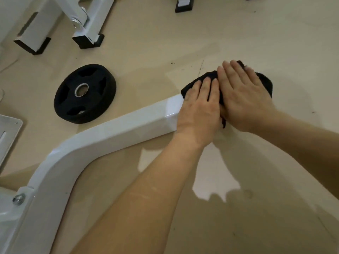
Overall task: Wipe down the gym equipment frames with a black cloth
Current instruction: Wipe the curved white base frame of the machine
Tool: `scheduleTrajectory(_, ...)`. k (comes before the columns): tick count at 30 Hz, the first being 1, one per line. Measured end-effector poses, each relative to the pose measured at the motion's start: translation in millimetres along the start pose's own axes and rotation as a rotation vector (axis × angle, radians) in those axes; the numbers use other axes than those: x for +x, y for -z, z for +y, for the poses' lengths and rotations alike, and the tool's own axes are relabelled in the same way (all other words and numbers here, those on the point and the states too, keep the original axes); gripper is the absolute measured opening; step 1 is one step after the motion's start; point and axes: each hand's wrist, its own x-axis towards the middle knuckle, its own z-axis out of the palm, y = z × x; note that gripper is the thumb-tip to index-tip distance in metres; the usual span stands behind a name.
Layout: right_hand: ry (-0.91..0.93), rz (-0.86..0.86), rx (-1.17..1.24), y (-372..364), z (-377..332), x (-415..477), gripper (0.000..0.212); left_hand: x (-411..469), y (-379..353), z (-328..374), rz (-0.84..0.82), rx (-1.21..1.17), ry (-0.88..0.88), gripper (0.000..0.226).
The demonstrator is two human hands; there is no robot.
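- Black cloth (265,80) is bunched over the end of the white frame tube (128,125), likely so the tip gets wiped.
- Left hand (200,107) and right hand (244,96) are pressed flat on it, fingers straight, nearly together.

the white frame tube (128,125) is painted metal, smooth and glossy. at its far end the black cloth (264,82) looks soft, matt and fuzzy. beside the tube, the weight plate (88,102) is grainy matt rubber with a shiny metal ring.
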Motion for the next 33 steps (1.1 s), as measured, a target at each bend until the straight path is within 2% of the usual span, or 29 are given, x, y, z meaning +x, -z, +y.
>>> scheduleTrajectory(3, -0.127, 0.024, 0.027, -0.6, 7.1, -6.6, 0.071, 10.9, -4.0, 14.0, 0.036, -0.013, -0.044, 0.073)
scheduleTrajectory(5, -0.14, 0.072, 0.035, -5.6, -13.9, -6.5, 0.063, 1.1, 0.4, -3.8, -0.025, -0.055, -0.038, 0.073)
scheduleTrajectory(8, 0.003, 0.133, 0.097, -14.4, -71.0, -0.4, 0.059, -40.4, 7.9, -57.0, 0.03, -0.035, -0.02, 0.063)
scheduleTrajectory(12, 0.249, -0.015, 0.089, -13.6, -125.6, 26.9, 0.057, -91.3, 26.5, -112.1, 0.1, -0.08, 0.18, 0.053)
scheduleTrajectory(13, 0.299, 0.016, 0.188, -13.7, -127.1, 29.7, 0.054, -95.3, 30.0, -113.9, 0.122, -0.09, 0.212, 0.05)
scheduleTrajectory(15, 0.342, 0.197, 0.378, -16.8, -116.7, 21.0, 0.04, -93.4, 35.1, -103.5, 0.142, -0.103, 0.232, 0.042)
scheduleTrajectory(17, 0.197, 0.469, 0.483, -21.1, -90.2, 1.8, 0.023, -79.6, 36.9, -78.4, 0.082, -0.148, 0.239, 0.037)
scheduleTrajectory(21, -0.311, 0.474, 0.563, -17.1, -43.4, -22.0, 0.024, -24.2, 34.0, -20.1, 0.084, -0.175, 0.118, 0.034)
scheduleTrajectory(23, -0.471, 0.425, 0.679, -15.0, -25.4, -25.6, 0.029, -2.8, 28.1, 8.1, 0.035, -0.208, 0.033, 0.038)
scheduleTrajectory(27, -0.55, 0.385, 0.885, -31.7, -29.8, -33.9, 0.04, 1.9, 5.3, 13.8, -0.05, -0.022, -0.228, 0.043)
scheduleTrajectory(30, -0.503, 0.194, 1.019, -47.4, -66.8, -40.0, 0.038, -26.9, -6.1, -25.7, -0.071, 0.051, -0.263, 0.042)
scheduleTrajectory(33, -0.47, 0.001, 0.972, -44.8, -98.5, -33.6, 0.031, -62.2, -10.0, -71.4, -0.042, 0.181, -0.243, 0.039)
